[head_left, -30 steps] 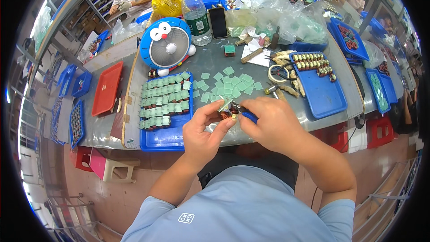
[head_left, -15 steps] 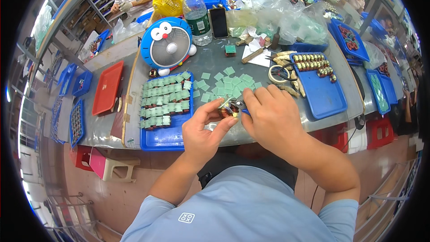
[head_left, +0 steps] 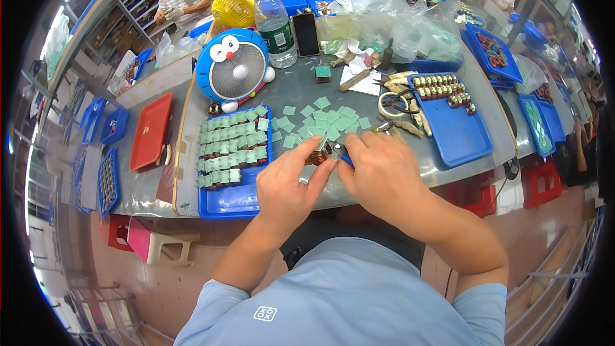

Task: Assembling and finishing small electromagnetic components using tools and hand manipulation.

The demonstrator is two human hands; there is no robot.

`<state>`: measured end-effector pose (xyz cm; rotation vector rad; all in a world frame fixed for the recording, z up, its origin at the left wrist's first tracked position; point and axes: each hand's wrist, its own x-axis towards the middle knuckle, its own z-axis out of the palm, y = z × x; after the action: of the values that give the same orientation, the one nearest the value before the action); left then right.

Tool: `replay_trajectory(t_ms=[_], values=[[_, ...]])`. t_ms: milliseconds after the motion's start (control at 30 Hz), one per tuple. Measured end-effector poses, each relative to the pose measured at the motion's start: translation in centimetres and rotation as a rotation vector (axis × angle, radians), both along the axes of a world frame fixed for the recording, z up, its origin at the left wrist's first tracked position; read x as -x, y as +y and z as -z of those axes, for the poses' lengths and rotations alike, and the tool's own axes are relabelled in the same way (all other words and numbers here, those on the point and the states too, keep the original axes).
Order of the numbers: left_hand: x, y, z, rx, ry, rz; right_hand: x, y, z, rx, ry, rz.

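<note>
Between its thumb and fingers, my left hand (head_left: 282, 179) pinches a small copper-wound coil (head_left: 318, 157) upright above the table's near edge. My right hand (head_left: 381, 170) is closed around small pliers with blue handles (head_left: 347, 159). Their metal jaws (head_left: 338, 147) are at the coil's right side; whether they grip a wire is too small to tell. Just beyond both hands lies a loose pile of pale green square boards (head_left: 333, 120). To the left, a blue tray (head_left: 224, 206) holds rows of coils topped with green boards. One more green-topped coil (head_left: 323, 74) stands farther back.
At right, a blue tray (head_left: 458, 134) carries coils along its far end. Beside it lie a tape roll (head_left: 392, 105) and finger-shaped pale pieces (head_left: 410, 128). A blue fan (head_left: 232, 67), bottle (head_left: 277, 35), phone (head_left: 305, 35) and plastic bags (head_left: 397, 29) stand behind. Co-workers sit across.
The coil has turned in my left fingers, showing more copper winding. My right hand and the pliers have shifted slightly left and down. The whole view has moved a little.
</note>
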<state>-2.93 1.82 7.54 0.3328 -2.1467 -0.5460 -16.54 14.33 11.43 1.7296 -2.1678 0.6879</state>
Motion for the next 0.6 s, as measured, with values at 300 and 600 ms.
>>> replay_trajectory(t_ms=[300, 600], values=[[-0.8, -0.5, 0.3, -0.235, -0.016, 0.056, 1.3, 0.8, 0.4, 0.029, -1.272, -0.005], [-0.9, -1.3, 0.0, -1.155, 0.1, 0.528, 0.4, 1.3, 5.0, 0.22, -1.179, -0.229]])
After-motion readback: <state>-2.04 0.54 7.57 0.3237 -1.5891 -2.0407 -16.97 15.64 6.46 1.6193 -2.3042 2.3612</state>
